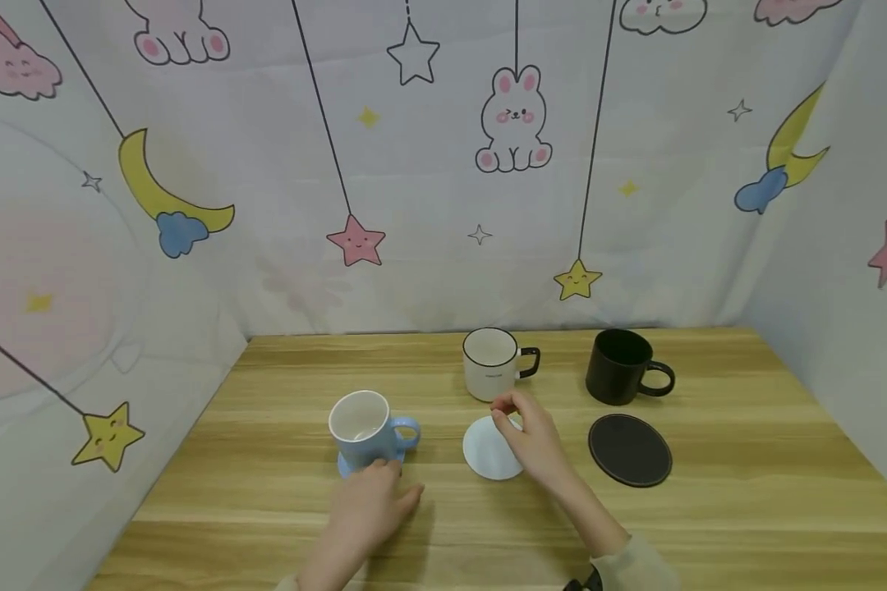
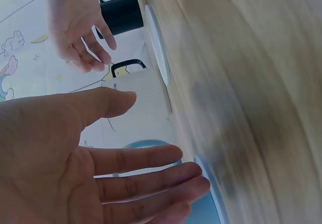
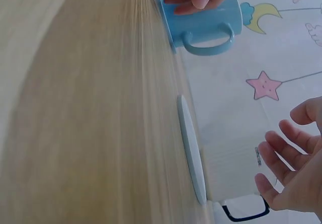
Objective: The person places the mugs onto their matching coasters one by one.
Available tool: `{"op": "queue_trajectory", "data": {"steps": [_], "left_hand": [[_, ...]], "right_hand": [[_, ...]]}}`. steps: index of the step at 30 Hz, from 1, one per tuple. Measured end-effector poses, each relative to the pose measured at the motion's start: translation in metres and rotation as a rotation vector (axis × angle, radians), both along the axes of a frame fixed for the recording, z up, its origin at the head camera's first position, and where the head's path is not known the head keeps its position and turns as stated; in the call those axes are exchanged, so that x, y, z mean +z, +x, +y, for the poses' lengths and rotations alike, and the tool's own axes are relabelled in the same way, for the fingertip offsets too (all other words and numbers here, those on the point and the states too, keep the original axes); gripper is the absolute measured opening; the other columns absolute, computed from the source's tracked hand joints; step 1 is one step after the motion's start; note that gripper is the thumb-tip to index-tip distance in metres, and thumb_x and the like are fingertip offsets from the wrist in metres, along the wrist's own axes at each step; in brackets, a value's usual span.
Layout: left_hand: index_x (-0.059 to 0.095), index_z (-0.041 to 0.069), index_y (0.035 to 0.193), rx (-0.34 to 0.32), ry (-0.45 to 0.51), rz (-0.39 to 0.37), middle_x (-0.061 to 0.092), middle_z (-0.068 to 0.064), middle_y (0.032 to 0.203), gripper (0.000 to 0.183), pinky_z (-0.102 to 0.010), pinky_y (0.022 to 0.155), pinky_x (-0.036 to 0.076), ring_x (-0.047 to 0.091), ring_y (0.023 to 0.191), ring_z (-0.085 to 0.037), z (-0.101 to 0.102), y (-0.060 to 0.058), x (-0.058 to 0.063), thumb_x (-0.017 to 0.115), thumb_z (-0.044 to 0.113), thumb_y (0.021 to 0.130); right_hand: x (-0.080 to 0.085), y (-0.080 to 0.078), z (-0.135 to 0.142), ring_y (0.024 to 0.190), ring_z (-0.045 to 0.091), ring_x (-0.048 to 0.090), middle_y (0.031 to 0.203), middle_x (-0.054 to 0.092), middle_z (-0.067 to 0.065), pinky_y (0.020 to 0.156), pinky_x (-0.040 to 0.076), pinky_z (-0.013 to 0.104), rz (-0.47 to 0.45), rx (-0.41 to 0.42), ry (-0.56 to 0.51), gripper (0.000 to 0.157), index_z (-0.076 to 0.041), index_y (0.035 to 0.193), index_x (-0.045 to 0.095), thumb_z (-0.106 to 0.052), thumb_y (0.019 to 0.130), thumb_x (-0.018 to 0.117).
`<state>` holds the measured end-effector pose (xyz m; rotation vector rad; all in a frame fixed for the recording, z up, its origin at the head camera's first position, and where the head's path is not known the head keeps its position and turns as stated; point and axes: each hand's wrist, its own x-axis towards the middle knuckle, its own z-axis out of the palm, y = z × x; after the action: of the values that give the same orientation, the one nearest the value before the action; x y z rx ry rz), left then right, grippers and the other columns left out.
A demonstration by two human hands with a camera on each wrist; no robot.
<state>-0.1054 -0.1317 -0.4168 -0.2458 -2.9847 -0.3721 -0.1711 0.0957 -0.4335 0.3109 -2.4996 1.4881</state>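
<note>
On the striped wooden tabletop [image 1: 488,533], a light-blue mug with white interior [image 1: 364,439] stands on a round blue coaster [image 1: 344,468], partly hidden by the left hand [image 1: 367,505], its fingers extended, gripping nothing. The right hand [image 1: 534,439], loosely curled and empty, hangs over a round white coaster [image 1: 485,451], before a black-rimmed white mug [image 1: 484,379]. Rightward, a black mug [image 1: 615,369] stands behind a round black coaster [image 1: 631,450].

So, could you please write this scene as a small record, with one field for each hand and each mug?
Left hand: at the blue mug; contact unclear
Right hand: over the white coaster, holding nothing
Blue mug: on the blue coaster
White mug: on the table, behind the white coaster
Black mug: on the table, behind the black coaster
</note>
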Motion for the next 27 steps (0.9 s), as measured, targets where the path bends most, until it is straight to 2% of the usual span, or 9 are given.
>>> {"op": "queue_trajectory", "data": {"steps": [9,12,17,27], "left_hand": [[0.068,0.007,0.096,-0.081,0.034,0.027,0.068,-0.007,0.087,0.037,-0.039,0.064,0.053,0.067,0.077,-0.026,0.011,-0.006,-0.007,0.073,0.040,0.080],[0.068,0.006,0.098,-0.105,0.054,0.048,0.068,-0.007,0.090,0.038,-0.039,0.064,0.053,0.067,0.078,-0.026,0.016,-0.010,-0.010,0.073,0.039,0.080],[0.068,0.009,0.101,-0.110,0.092,0.080,0.069,-0.007,0.093,0.037,-0.038,0.062,0.053,0.068,0.079,-0.026,0.026,-0.016,-0.016,0.074,0.038,0.079],[0.063,0.003,0.119,-0.136,0.169,0.017,0.068,-0.016,0.111,0.050,-0.047,0.075,0.055,0.067,0.099,-0.032,0.042,-0.027,-0.013,0.072,0.035,0.082]], "right_hand": [[0.002,-0.002,0.015,0.106,0.022,0.056,0.105,0.061,0.006,0.102,0.041,0.047,-0.048,-0.025,0.025,0.012,-0.008,0.104,0.062,-0.014,0.094,0.059],[0.002,-0.002,0.020,0.105,0.023,0.056,0.105,0.062,0.007,0.103,0.041,0.048,-0.037,-0.039,0.027,0.013,-0.007,0.105,0.062,-0.014,0.094,0.059],[0.001,-0.006,0.023,0.103,0.022,0.056,0.103,0.062,0.007,0.102,0.041,0.046,-0.017,-0.036,0.006,0.014,-0.003,0.105,0.062,-0.012,0.094,0.059],[-0.001,-0.017,0.027,0.105,0.025,0.055,0.106,0.060,0.010,0.103,0.040,0.047,-0.054,-0.063,0.003,0.011,-0.005,0.104,0.060,-0.011,0.095,0.057]]}}
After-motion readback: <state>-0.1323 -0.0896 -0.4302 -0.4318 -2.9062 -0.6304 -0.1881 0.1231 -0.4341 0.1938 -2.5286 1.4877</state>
